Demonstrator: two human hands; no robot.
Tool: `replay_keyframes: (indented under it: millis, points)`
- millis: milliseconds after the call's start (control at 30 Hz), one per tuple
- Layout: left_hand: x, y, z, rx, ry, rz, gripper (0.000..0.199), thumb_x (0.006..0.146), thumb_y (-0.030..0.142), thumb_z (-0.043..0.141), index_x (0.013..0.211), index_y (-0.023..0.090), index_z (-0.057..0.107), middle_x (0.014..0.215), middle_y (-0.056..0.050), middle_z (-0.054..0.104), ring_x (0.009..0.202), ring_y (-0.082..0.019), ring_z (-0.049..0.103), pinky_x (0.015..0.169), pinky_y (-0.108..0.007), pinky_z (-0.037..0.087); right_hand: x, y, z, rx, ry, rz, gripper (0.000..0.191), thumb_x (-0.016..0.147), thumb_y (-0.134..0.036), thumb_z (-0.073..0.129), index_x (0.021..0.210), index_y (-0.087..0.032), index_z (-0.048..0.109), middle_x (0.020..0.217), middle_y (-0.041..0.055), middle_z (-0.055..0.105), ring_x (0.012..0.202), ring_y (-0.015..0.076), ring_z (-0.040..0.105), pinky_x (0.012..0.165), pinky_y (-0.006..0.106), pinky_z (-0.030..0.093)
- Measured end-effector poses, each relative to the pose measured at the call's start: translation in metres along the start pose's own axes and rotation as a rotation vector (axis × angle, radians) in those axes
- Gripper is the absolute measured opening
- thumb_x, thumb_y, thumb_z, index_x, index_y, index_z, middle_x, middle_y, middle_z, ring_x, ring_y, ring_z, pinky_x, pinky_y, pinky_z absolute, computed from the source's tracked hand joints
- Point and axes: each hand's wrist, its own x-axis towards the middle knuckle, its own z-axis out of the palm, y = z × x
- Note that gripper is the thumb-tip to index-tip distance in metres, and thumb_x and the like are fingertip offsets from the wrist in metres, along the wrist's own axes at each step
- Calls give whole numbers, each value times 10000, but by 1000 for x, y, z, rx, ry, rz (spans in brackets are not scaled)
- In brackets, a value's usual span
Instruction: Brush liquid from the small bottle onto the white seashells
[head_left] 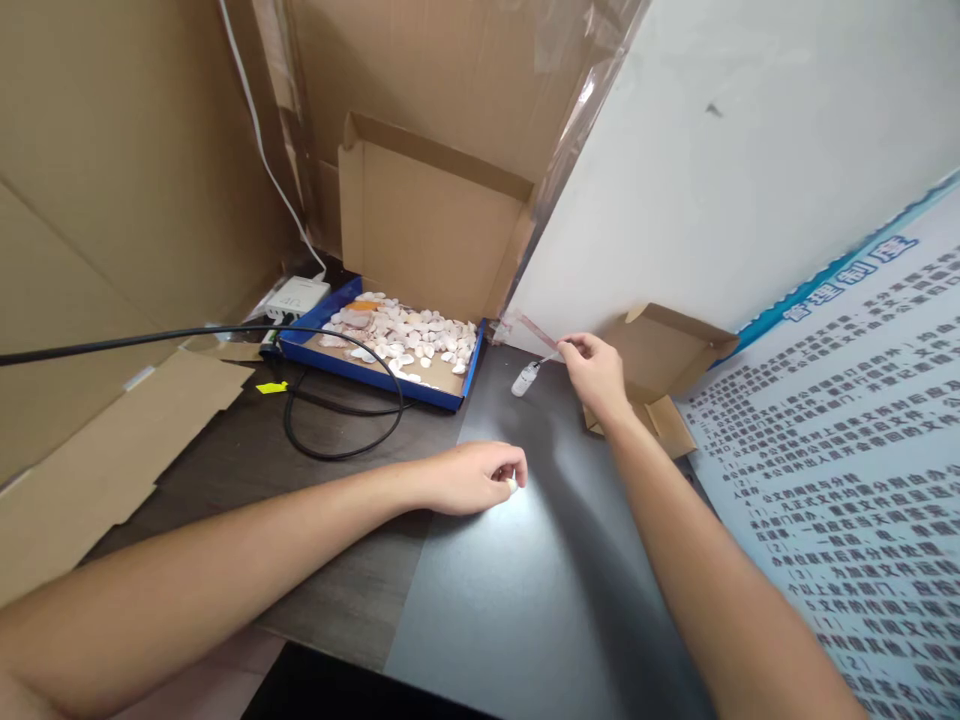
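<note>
My left hand (476, 478) is closed above the grey sheet (487, 600), pinching a small whitish piece (512, 486) at its fingertips. Fingers hide most of that piece, so I cannot tell its exact kind. Farther forward and to the right, my right hand (596, 372) is closed in a pinch on a thin pale stick (553, 356). The stick's far end meets the mouth of a small clear bottle (525, 379); whether it is inside, I cannot tell. Behind it a pinkish strip (534, 330) shows near the wall.
A blue-edged cardboard box (450, 400) with its lid up holds many white shells (405, 335). Another open cardboard box (664, 350) stands behind my right arm. A black cable (337, 455) loops across the table beside a white power adapter (298, 297) and a yellow tag (271, 387).
</note>
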Motion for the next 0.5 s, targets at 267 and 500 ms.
replay_keyframes:
  millis: [267, 500]
  points:
    - [0, 1, -1, 11, -1, 14, 161, 793, 164, 487, 896, 190, 608, 771, 19, 552, 699, -130, 500, 618, -232, 358, -2, -5, 3, -63, -58, -89, 263, 732, -330, 573, 840, -151, 732, 610, -14, 551, 618, 156, 503, 634, 271, 383]
    - [-1, 2, -1, 31, 3, 18, 175, 797, 147, 485, 898, 185, 623, 782, 15, 563, 702, -129, 510, 641, -232, 368, 6, -10, 3, -99, -111, -131, 275, 721, -311, 580, 866, -150, 749, 602, -20, 539, 594, 146, 488, 608, 267, 369]
